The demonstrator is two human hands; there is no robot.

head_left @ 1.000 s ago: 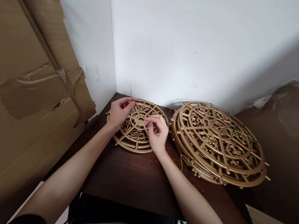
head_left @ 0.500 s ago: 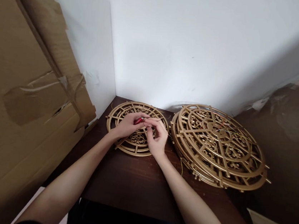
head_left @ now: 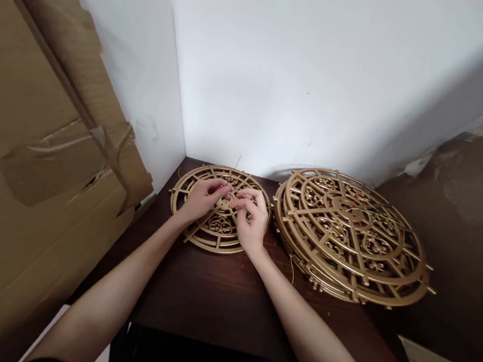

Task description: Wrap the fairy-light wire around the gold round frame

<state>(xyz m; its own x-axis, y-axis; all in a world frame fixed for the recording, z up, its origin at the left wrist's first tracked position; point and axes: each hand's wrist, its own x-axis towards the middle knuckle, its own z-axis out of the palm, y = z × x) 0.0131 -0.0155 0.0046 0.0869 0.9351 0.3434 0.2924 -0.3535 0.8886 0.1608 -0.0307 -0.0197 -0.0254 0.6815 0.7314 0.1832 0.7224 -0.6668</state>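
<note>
A gold round lattice panel [head_left: 220, 226] with scrollwork lies flat on the dark table, under both hands. Over its middle, my left hand [head_left: 204, 200] is closed on a small red object [head_left: 219, 188], mostly hidden by the fingers, so its kind is unclear. A thin wire [head_left: 238, 162] sticks up just beyond the left fingertips; where it ends is hidden. My right hand [head_left: 251, 220] hovers close by over the panel's right half, fingers curled with the tips toward the left hand. Anything it pinches is too small to make out.
A stack of similar gold panels [head_left: 360, 247] stands on the right, with thin colored wires across the top. White boards [head_left: 279, 81] rise behind. Cardboard [head_left: 52, 154] walls the left side, and more brown cardboard [head_left: 471, 230] stands at right. The dark table [head_left: 214, 300] extends toward me.
My hands have drawn slightly apart, the right fingers coming away from the left. The red object is more covered now, and the thin wire stands up behind the left hand.
</note>
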